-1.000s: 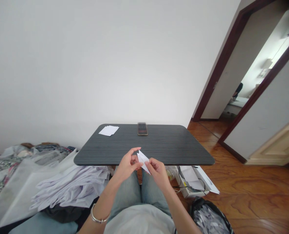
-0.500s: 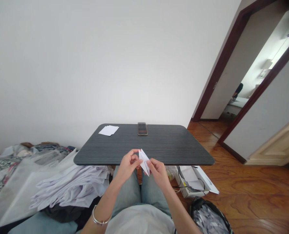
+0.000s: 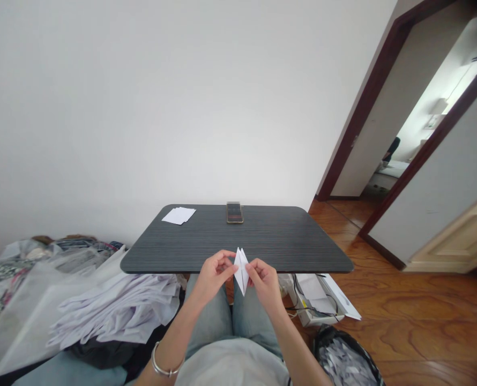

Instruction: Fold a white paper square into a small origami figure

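Note:
A small piece of folded white paper [image 3: 241, 272], shaped like a narrow diamond with a split upper tip, is held up at the near edge of the dark table [image 3: 287, 236]. My left hand [image 3: 217, 273] pinches its left corner between thumb and fingers. On the opposite corner, my right hand [image 3: 261, 276] has its thumb pressed against the front, with the fingers curled behind. The paper's lower point hangs over my lap, below the table edge. Its back side is hidden from me.
A stack of white paper sheets [image 3: 179, 215] lies at the table's far left. A phone [image 3: 235, 213] rests near the back edge. White cloth [image 3: 118, 308] is heaped at left; a box with cables [image 3: 314, 300] and a black bag of scraps [image 3: 345, 359] stand at right.
The folded paper has turned from a slant to nearly upright, and its upper end now shows two tips. Both hands have shifted slightly with it.

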`<state>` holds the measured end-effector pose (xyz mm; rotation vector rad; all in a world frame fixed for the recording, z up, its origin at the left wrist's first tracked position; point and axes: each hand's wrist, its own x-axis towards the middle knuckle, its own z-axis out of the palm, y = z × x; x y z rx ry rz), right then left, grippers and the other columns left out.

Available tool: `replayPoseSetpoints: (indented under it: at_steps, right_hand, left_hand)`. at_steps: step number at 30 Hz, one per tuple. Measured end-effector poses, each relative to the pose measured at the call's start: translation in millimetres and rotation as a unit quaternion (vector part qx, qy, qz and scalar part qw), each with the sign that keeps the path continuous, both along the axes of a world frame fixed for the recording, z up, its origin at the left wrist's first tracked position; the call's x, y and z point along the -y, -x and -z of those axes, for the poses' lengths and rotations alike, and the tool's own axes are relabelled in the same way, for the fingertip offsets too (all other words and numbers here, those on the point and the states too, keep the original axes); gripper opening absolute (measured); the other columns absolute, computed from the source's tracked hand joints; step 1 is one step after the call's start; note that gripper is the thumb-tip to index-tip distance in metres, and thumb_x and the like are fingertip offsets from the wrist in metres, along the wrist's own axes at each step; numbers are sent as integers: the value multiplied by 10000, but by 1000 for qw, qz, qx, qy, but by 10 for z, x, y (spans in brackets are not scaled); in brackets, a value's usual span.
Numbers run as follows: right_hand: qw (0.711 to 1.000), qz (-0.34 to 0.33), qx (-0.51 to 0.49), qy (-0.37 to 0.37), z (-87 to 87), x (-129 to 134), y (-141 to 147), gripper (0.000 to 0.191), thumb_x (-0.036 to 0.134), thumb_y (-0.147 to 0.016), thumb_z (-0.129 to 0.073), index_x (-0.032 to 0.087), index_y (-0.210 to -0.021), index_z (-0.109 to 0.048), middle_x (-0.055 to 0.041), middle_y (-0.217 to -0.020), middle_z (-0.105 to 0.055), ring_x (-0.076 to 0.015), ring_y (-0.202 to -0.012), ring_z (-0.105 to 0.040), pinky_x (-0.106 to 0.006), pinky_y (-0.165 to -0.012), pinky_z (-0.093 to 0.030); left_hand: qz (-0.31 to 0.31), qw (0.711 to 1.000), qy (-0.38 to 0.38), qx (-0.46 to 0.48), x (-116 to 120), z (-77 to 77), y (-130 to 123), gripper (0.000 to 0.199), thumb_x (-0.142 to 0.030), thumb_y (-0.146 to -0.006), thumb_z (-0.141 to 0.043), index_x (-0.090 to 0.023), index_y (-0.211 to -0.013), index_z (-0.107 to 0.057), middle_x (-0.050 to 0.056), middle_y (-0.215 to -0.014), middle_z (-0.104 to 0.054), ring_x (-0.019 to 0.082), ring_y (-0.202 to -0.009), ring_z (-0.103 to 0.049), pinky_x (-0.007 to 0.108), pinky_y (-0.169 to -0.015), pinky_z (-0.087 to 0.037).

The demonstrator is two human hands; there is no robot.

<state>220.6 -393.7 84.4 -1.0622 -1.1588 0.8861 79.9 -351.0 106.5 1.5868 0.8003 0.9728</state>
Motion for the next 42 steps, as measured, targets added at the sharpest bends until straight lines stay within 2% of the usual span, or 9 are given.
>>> replayPoseSetpoints:
  at_steps: [6, 11, 18, 25, 30, 36, 42]
  right_hand:
    - [1000, 15, 1, -7, 62, -47, 32, 341, 427, -796, -518, 188, -558, -466, 54, -440, -450, -88, -403, -392, -204, -411, -309]
    - [1000, 11, 2, -20, 49, -40, -10, 403, 464, -825, -453, 189, -532, -470, 40, -463, -445, -100, -434, -407, -211, -421, -332]
    - [997, -44, -44, -39, -90, 44, -49, 287, 421, -799, -519, 178, -653, -563, 28, -538, -503, -102, -470, -458, -204, -433, -383]
    - [996, -17, -63, -57, -143, 89, -36, 185, 359, -782, -560, 184, -754, -612, 17, -583, -551, -104, -493, -475, -198, -430, -397]
    - [995, 11, -65, -77, -134, 129, -41, 155, 308, -773, -582, 196, -872, -625, -5, -669, -595, -120, -577, -526, -196, -457, -435]
    - [995, 21, -45, -87, -124, 148, -47, 143, 288, -758, -594, 192, -853, -642, -32, -736, -627, -141, -636, -572, -207, -477, -456]
    - [995, 23, -40, -84, -125, 144, -48, 155, 299, -760, -584, 191, -850, -649, -42, -746, -630, -143, -624, -560, -214, -469, -457]
  left_hand:
    - [3, 999, 24, 44, -2, 90, -49, 274, -264, -732, -607, -141, -970, -549, 10, -695, -589, 123, -613, -551, 222, -549, -436]
    - [-20, 997, 25, 71, 26, 40, -66, 196, -245, -717, -619, -147, -872, -549, 2, -670, -607, 111, -581, -548, 218, -549, -430]
    - [-42, 993, 60, 97, 53, -29, -76, 178, -262, -673, -656, -156, -733, -527, -17, -618, -592, 106, -562, -536, 209, -532, -409]
    - [-24, 994, 66, 85, 90, -118, -73, 174, -278, -681, -638, -156, -689, -515, -25, -610, -555, 93, -550, -502, 208, -547, -397]
    - [-25, 994, 56, 93, 108, -148, -82, 171, -278, -687, -626, -155, -680, -507, -24, -614, -531, 92, -557, -478, 208, -547, -380]
    - [-12, 994, 50, 94, 124, -177, -79, 170, -284, -711, -605, -154, -674, -502, -25, -602, -514, 91, -561, -464, 208, -562, -369]
    - [-2, 994, 46, 96, 116, -170, -78, 178, -292, -715, -602, -155, -660, -502, -25, -600, -511, 94, -562, -465, 209, -559, -366]
